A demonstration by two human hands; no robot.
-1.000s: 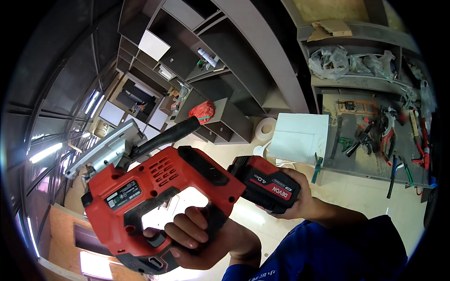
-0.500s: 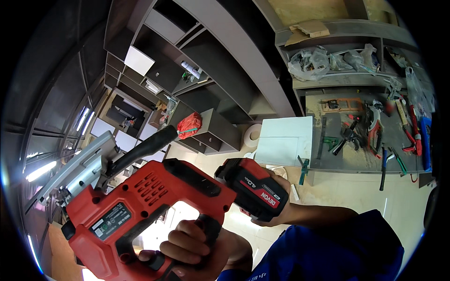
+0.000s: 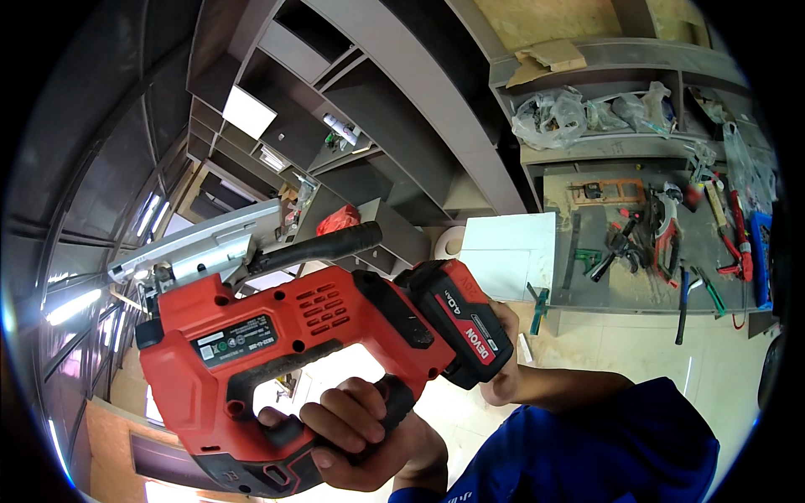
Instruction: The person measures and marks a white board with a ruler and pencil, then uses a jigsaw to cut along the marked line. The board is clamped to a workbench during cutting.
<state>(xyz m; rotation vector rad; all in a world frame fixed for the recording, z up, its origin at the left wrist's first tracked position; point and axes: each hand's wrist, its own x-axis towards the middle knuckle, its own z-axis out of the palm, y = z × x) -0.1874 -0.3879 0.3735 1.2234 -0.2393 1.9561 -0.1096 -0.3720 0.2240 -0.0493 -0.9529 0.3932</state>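
Note:
A red and black cordless jigsaw (image 3: 277, 314) fills the lower left, held on its side in the air. Its silver base plate (image 3: 201, 243) points up and left, and a black dust tube (image 3: 323, 246) sticks out beside it. My left hand (image 3: 356, 432) is closed around the handle, with several fingers through the grip opening. At the handle's end sits a black battery pack (image 3: 461, 323) with a red panel. My right hand (image 3: 503, 356) holds that pack from its far right side; most of its fingers are hidden behind it.
On the right, a grey workbench (image 3: 579, 289) bears a hacksaw-like orange tool (image 3: 608, 191), pliers, clamps and a white board (image 3: 507, 251). Shelves above hold plastic bags (image 3: 549, 117). Grey cabinets (image 3: 402, 109) stand ahead, with a red bag (image 3: 339, 220) on one. Pale tiled floor (image 3: 587, 344) lies below.
The jigsaw has tilted clockwise, its base plate and dust tube swinging to the right, its battery end dipping slightly. Both hands keep their hold.

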